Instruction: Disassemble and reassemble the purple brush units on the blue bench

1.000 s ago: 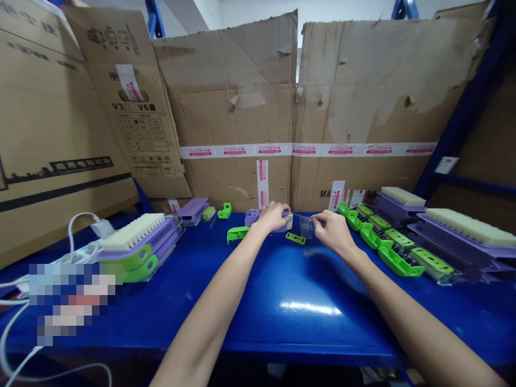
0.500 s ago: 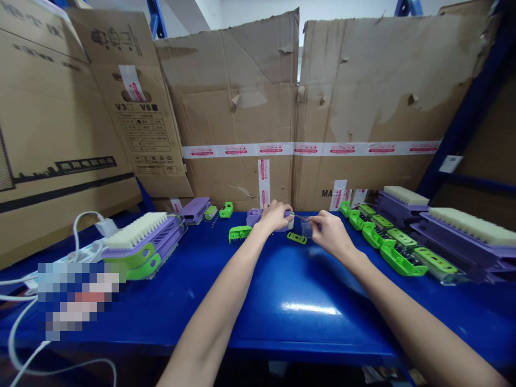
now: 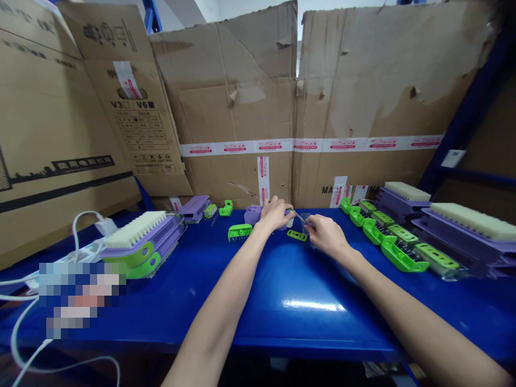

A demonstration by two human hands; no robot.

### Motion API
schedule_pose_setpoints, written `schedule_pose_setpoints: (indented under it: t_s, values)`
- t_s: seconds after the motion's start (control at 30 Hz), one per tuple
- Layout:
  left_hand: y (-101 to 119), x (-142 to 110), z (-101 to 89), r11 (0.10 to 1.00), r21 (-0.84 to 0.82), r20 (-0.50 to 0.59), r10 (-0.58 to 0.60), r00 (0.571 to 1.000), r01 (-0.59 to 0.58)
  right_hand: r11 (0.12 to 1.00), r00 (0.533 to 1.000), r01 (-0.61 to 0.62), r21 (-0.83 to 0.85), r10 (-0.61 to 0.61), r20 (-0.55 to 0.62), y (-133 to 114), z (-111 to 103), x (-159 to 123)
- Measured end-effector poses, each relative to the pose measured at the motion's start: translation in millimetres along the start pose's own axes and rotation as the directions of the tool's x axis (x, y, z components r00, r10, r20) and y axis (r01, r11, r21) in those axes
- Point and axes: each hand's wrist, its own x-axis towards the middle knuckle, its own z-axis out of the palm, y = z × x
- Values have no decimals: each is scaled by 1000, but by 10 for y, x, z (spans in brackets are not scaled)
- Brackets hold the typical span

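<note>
My left hand (image 3: 277,213) is closed over a purple plastic housing (image 3: 252,214) at the back middle of the blue table, holding it down. A thin metal tool (image 3: 299,217), its exact kind too small to tell, is pinched in my right hand (image 3: 325,231). It slants from those fingers to the housing's right end, where a pale part shows under my left fingertips. Just below lies a flat green plate (image 3: 297,235) with holes. Left of my left hand rests a green cover (image 3: 240,233) with pins underneath. A clear plastic piece (image 3: 307,216) stands partly hidden behind my right hand.
On the left are a purple-green brush unit (image 3: 141,236) with cream bristles, a power strip (image 3: 86,252) and white cables. Green covers (image 3: 397,255) and plates line the right, beside purple units with cream brushes (image 3: 475,220). Cardboard sheets (image 3: 242,102) wall the back.
My right hand has rolled over, knuckles more upward, and the metal tool now slants more steeply toward the housing. My left hand keeps its hold. The view has shifted slightly.
</note>
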Motion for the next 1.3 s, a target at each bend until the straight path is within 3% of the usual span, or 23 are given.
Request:
schedule_pose_setpoints:
  t_s: [0.2,0.33,0.47,0.63,0.8,0.87,0.93,1.03,1.1,1.2,1.3]
  values:
    - [9,51,57,998,-53,-25,-19,999,18,1000,994,-4,-2,3,-110,73,-79,24]
    - [51,98,57,996,-84,-8,-38,999,37,991,975,-127,-48,116,-188,162,-106,49]
    - [120,124,64,996,-76,-27,-41,999,39,964,972,-230,-134,223,-70,241,-68,82]
    - [204,163,40,988,-141,-162,-85,983,62,933,945,-301,-195,320,72,313,5,111]
    - [253,148,-101,979,-202,-277,-38,960,-19,934,946,-290,-209,313,81,345,34,95]
    - [243,108,-172,967,-250,-313,-28,949,-54,952,968,-249,-176,249,-25,337,31,89]
    - [221,47,-244,929,-361,-325,-41,945,-83,989,983,-106,-105,88,-162,308,30,88]
    - [197,-81,-341,811,-573,-231,-24,973,-116,973,933,229,36,-209,-292,209,61,82]
    - [202,-182,-387,748,-652,-144,39,989,-124,924,890,367,111,-313,-332,118,105,68]
    - [236,-335,-442,744,-648,-125,108,986,-163,890,867,431,149,-362,-343,5,165,37]
    - [320,-523,-587,850,-503,-180,77,981,-159,918,886,387,89,-343,-311,-22,170,12]
